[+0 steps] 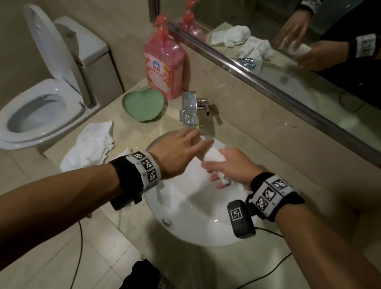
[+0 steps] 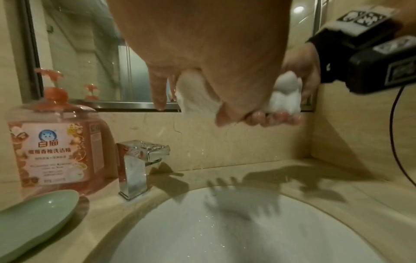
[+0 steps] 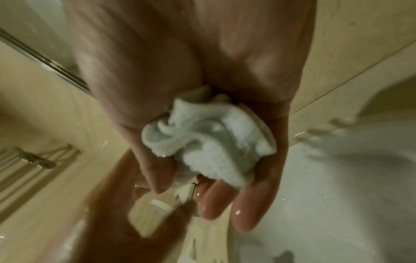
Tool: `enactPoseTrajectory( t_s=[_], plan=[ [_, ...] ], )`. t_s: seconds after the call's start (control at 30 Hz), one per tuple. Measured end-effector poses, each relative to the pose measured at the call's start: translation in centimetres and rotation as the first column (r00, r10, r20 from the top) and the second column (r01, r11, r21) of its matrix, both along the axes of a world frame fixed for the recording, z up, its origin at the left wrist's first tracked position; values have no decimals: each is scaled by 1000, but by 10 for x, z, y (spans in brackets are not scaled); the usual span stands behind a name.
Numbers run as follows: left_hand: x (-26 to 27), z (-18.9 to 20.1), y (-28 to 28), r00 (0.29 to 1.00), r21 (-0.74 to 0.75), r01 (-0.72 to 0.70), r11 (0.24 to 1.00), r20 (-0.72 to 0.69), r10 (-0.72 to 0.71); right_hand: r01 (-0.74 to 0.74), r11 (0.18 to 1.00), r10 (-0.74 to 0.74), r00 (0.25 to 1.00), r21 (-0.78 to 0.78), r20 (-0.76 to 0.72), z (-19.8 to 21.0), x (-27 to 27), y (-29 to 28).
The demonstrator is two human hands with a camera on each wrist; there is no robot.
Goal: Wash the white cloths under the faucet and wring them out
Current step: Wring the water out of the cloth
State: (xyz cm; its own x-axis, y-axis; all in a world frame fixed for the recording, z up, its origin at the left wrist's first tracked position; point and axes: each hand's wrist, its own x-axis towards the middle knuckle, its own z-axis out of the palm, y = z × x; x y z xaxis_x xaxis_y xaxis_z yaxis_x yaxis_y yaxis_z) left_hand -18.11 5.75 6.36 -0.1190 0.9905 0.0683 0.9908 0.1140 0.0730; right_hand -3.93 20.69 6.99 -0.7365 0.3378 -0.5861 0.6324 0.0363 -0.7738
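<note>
Over the white sink both hands hold one rolled white cloth between them. My right hand grips its near end, which bunches out of the fist. My left hand lies on the far end with its fingers stretched straight and the thumb under the cloth. It is blurred. Drops fall from the cloth towards the basin. The chrome faucet stands just behind the hands, with no stream visible. A second crumpled white cloth lies on the counter left of the sink.
A pink soap pump bottle and a green heart-shaped dish stand left of the faucet. The mirror runs along the back wall. An open toilet is at the far left. Black cables hang over the counter's front edge.
</note>
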Motion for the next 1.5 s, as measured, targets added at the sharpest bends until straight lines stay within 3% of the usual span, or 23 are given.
enactPoseTrajectory(
  t_s=[0.1,0.27,0.37,0.47,0.57,0.63,0.77,0.87,0.97,1.03,1.17,1.23,1.3,1.37,1.4,1.5],
  plan=[
    [1,13,2,997,28,-36,999,-67,37,-55,984,52,998,-169,-27,19,-6,1],
    [-11,36,19,990,120,15,993,-141,2,-94,955,79,995,-281,-65,33,-10,-4],
    [-16,42,26,992,1,79,997,-103,-78,-95,978,87,995,-183,-53,30,-8,-9],
    [-17,38,29,987,-173,76,982,-124,-98,-36,995,35,999,95,5,17,-8,-21],
    [-11,26,29,998,-308,11,951,-60,-31,-107,875,79,994,472,79,0,-10,-31],
    [-6,18,29,1000,-416,-17,909,3,20,-192,763,131,981,617,143,-13,-9,-36],
    [2,-1,30,990,-578,-21,816,102,98,-328,586,236,944,741,230,-37,-5,-44],
    [8,-14,30,975,-644,-67,762,118,186,-353,500,254,933,791,256,-47,-2,-45],
    [8,-24,27,937,-657,-58,752,225,269,-390,389,289,912,835,291,-51,0,-47],
    [6,-24,26,921,-679,-31,734,265,285,-398,365,300,906,842,299,-51,1,-47],
    [-1,-21,28,901,-704,-15,710,298,315,-370,373,341,908,851,246,-44,-1,-43],
    [-5,-16,28,895,-682,-18,731,316,316,-351,433,354,913,830,202,-35,-2,-38],
    [-10,-10,27,900,-585,-74,807,310,307,-307,619,293,944,723,150,-23,-5,-31],
    [-15,-2,19,937,-383,-133,914,251,242,-184,860,172,983,475,69,-12,-9,-25],
    [-15,1,14,964,-256,-124,959,197,178,-112,936,104,994,333,42,-8,-10,-22],
    [-13,7,2,1000,23,13,1000,-3,-13,14,1000,-14,1000,5,-20,7,-12,-15]
  ],
)
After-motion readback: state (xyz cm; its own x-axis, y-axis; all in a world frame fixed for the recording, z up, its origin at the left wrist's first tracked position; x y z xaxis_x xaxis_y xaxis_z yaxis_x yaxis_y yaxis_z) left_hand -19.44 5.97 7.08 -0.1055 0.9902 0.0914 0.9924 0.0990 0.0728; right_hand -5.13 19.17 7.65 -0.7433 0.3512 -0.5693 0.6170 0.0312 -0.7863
